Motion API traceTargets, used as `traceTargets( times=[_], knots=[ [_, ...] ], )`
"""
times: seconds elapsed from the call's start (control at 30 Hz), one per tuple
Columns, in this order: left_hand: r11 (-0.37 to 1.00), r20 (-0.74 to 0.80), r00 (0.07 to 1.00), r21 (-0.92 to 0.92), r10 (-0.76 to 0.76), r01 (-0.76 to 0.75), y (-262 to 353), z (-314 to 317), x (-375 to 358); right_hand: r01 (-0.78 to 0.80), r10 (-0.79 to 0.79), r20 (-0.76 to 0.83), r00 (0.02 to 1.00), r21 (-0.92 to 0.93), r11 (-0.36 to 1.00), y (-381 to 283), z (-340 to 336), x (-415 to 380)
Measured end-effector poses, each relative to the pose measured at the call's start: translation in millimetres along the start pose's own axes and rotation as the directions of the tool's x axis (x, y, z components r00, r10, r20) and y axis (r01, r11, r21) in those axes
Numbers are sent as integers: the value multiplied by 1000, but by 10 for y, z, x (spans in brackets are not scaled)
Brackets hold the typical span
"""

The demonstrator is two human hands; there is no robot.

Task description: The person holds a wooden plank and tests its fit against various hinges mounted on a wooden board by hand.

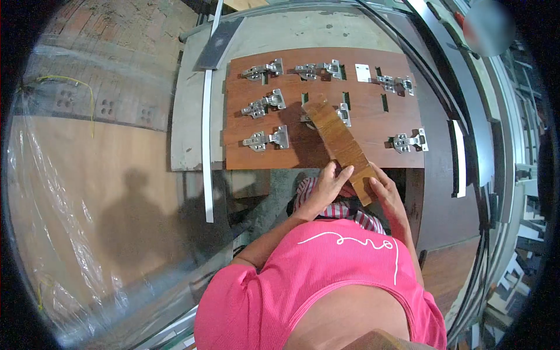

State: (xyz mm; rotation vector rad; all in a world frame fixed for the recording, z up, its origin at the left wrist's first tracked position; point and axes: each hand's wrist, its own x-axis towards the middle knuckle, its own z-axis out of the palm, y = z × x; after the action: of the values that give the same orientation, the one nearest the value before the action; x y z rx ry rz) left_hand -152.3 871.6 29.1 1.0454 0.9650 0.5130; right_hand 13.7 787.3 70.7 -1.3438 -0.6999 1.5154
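A long strip that looks like brown packing tape or a taped piece (338,135) slants over the front edge of a reddish-brown board (361,153). My left hand (332,184) holds its lower part from the left, thumb on top. From the right, my right hand (385,189) grips the lower end. Metal hinges lie in rows on the board, among them one at the front left (266,139), one at the front right (408,141) and one at the back left (263,70). The strip partly covers a hinge (343,114) near the middle.
The board lies on a pale worktop (195,122). A white strip (207,146) runs along its left side, with a dark grey piece (219,45) at the back. Long metal profiles (481,140) stand at the right. Plastic-wrapped panels (64,192) are at the left.
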Motion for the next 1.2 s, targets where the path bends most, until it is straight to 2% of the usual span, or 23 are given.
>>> traceTargets(
  times=[0.07, 0.1, 0.17, 0.2, 0.23, 0.27, 0.33, 0.5, 0.53, 0.6, 0.63, 0.67, 0.7, 0.73, 0.77, 0.8, 0.9, 1.0, 1.03, 1.07, 1.13, 1.17, 1.2],
  knots=[
    [993, 72, 993, -61, -95, 99, 329, -21, -108, 75, -76, -19, 997, -39, 996, -8, 53, 13],
    [998, 22, 998, -20, 66, -66, 283, -30, -82, 74, -75, -18, 997, -44, 996, -11, 99, 28],
    [998, 22, 998, 17, 55, -56, -108, -170, 106, 46, -43, -52, 998, 65, 997, 17, 194, 56],
    [997, 21, 999, 58, 40, -42, -120, -206, 139, 42, -39, -46, 998, 54, 998, 26, 234, 62],
    [991, -17, 992, 59, 122, -121, -142, -214, 148, 24, -21, -81, 996, 44, 999, 34, 269, 66],
    [991, -21, 992, 51, 123, -122, -159, -273, 176, 7, -3, -119, 993, 38, 999, 47, 307, 89],
    [961, 50, 987, 225, 154, -162, 221, -377, 161, 55, -48, -127, 991, 50, 997, 35, 400, 164],
    [903, 23, 937, 263, 347, -341, 566, -606, 620, 105, -104, -347, 932, -17, 994, -115, 809, 622],
    [906, 22, 936, 248, 350, -344, 632, -615, 646, 148, -150, -367, 918, -34, 988, -98, 883, 724],
    [859, -95, 942, 448, 323, -249, 814, -659, 656, 232, -241, -405, 882, -72, 970, -70, 1033, 923],
    [910, -35, 963, 339, 267, -240, 955, -721, 600, 189, -182, -420, 889, -26, 982, -34, 1066, 977],
    [912, -37, 965, 336, 261, -234, 813, -753, 715, 144, -119, -433, 893, 24, 989, 9, 1102, 1012],
    [760, -63, 833, 450, 550, -468, 553, -769, 922, 159, -132, -429, 893, 26, 987, 50, 1129, 1047],
    [529, -44, 614, 560, 788, -638, 368, -808, 1064, 159, -132, -432, 892, 28, 987, 88, 1169, 1072],
    [637, -17, 749, 539, 662, -551, 283, -850, 1064, 189, -179, -453, 873, -23, 982, 118, 1201, 1104],
    [634, -13, 745, 536, 667, -558, 337, -869, 1029, 217, -229, -472, 851, -79, 973, 150, 1204, 1145],
    [753, 5, 845, 451, 535, -480, 475, -910, 903, 212, -198, -477, 856, -26, 977, 96, 1292, 1143],
    [719, -37, 793, 450, 608, -530, 447, -897, 930, 200, -204, -472, 858, -61, 978, 152, 1249, 1171],
    [758, -35, 830, 428, 557, -491, 387, -892, 945, 196, -214, -464, 859, -87, 977, 152, 1207, 1185],
    [732, -45, 802, 440, 596, -520, 358, -891, 954, 193, -223, -456, 861, -113, 975, 132, 1179, 1196],
    [675, -64, 740, 468, 669, -570, 413, -897, 941, 178, -175, -409, 895, -31, 984, -2, 1246, 1104],
    [738, -42, 804, 425, 594, -523, 413, -893, 894, 172, -177, -431, 885, -50, 984, 20, 1241, 1100],
    [723, -29, 780, 399, 625, -564, 423, -888, 920, 171, -176, -434, 884, -50, 984, 65, 1219, 1095]
  ],
)
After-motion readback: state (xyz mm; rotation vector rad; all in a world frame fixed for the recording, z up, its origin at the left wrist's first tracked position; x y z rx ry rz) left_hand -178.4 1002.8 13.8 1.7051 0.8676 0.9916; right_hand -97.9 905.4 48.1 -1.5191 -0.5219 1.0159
